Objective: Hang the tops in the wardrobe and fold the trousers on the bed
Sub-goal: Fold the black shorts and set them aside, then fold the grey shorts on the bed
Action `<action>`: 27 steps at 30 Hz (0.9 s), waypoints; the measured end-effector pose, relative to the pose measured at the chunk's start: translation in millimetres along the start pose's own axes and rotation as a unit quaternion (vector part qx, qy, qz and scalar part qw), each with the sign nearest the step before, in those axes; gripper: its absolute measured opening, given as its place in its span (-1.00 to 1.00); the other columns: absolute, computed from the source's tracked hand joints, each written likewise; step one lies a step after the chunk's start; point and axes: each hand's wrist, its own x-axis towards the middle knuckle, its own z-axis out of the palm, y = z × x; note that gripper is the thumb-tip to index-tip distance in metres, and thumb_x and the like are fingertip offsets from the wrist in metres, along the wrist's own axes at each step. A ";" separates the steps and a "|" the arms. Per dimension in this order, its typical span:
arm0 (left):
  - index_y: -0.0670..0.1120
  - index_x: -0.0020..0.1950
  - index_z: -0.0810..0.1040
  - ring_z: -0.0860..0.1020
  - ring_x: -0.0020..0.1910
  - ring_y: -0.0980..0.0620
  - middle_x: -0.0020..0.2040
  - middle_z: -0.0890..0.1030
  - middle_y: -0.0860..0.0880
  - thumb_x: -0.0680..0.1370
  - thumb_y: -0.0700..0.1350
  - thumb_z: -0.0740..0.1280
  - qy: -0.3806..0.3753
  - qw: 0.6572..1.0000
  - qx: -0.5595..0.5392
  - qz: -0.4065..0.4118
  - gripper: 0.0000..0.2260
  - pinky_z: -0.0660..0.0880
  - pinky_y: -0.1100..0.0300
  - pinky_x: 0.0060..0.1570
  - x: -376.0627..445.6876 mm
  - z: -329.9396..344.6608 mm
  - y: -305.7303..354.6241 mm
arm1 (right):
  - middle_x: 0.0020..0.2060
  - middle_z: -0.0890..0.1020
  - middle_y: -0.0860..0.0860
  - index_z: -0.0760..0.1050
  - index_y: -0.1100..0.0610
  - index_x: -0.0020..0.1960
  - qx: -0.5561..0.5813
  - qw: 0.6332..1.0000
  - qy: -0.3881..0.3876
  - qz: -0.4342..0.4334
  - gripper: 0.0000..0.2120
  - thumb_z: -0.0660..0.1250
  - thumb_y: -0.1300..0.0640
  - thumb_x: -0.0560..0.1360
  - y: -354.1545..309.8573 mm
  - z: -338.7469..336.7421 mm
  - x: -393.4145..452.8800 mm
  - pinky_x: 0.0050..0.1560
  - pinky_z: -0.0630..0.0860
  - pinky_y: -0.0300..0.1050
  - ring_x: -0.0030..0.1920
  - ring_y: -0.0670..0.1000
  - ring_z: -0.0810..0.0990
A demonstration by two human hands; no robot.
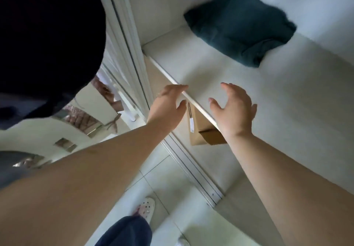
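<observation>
A folded dark teal garment point(239, 25) lies at the back of a white wardrobe shelf point(220, 77). My left hand point(166, 104) is over the shelf's front edge, fingers straight and holding nothing. My right hand point(233, 109) hovers above the shelf with its fingers spread and relaxed, also empty. Both hands are well short of the teal garment. A large dark shape point(47, 40) fills the upper left of the view; I cannot tell what it is.
A brown cardboard box point(201, 131) with a white label sits below the shelf. The mirrored sliding wardrobe door point(76, 121) stands at the left, its floor track point(191, 169) running across white tiles. My foot in a white clog point(146, 206) is by the track.
</observation>
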 end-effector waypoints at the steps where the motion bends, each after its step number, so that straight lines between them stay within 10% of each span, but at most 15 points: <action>1: 0.06 0.40 0.40 0.41 0.30 0.06 0.34 0.43 0.05 0.57 -0.14 0.26 0.008 1.000 -0.007 -0.027 -0.60 0.24 0.34 0.19 -24.8 -8.5 -4.0 | 0.39 0.39 -0.01 0.37 0.03 0.40 0.008 1.000 -0.019 0.005 -0.51 0.34 -0.02 0.51 -4.3 -1.6 -19.4 0.42 0.11 0.28 0.43 0.02 0.28; 8: 0.01 0.37 0.44 0.44 0.29 0.05 0.30 0.49 0.02 0.55 -0.15 0.31 0.103 0.963 -0.105 -0.227 -0.62 0.31 0.27 0.24 -191.7 -68.1 -33.1 | 0.26 0.53 0.01 0.46 0.10 0.31 -0.017 0.980 -0.134 -0.144 -0.58 0.37 0.04 0.48 -50.0 -15.3 -119.1 0.30 0.32 0.14 0.30 0.05 0.43; 19: 0.11 0.21 0.48 0.54 0.05 0.20 0.08 0.56 0.14 0.51 -0.26 0.36 0.307 0.813 -0.225 -0.441 -0.64 0.45 0.21 0.09 -475.8 -160.8 -88.5 | 0.31 0.47 0.00 0.47 0.09 0.30 -0.027 0.838 -0.359 -0.410 -0.58 0.41 0.13 0.46 -182.1 35.9 -319.6 0.35 0.28 0.14 0.35 0.02 0.40; 24: -0.05 0.24 0.51 0.51 0.08 0.14 0.11 0.57 0.05 0.51 -0.29 0.37 0.393 0.738 -0.275 -0.475 -0.67 0.47 0.18 0.14 -588.8 -203.5 -119.4 | 0.28 0.46 0.03 0.46 0.14 0.31 -0.012 0.773 -0.454 -0.442 -0.57 0.40 0.22 0.46 -226.6 72.3 -445.3 0.25 0.14 -0.48 0.31 -0.04 0.39; 27: 0.02 0.21 0.49 0.53 0.08 0.18 0.11 0.58 0.06 0.51 -0.28 0.37 0.438 0.697 -0.294 -0.486 -0.67 0.46 0.40 0.03 -672.9 -223.1 -137.3 | 0.27 0.44 -0.03 0.44 0.07 0.33 -0.007 0.737 -0.497 -0.458 -0.57 0.39 0.19 0.47 -248.2 99.2 -535.8 0.18 0.20 -0.43 0.28 -0.08 0.41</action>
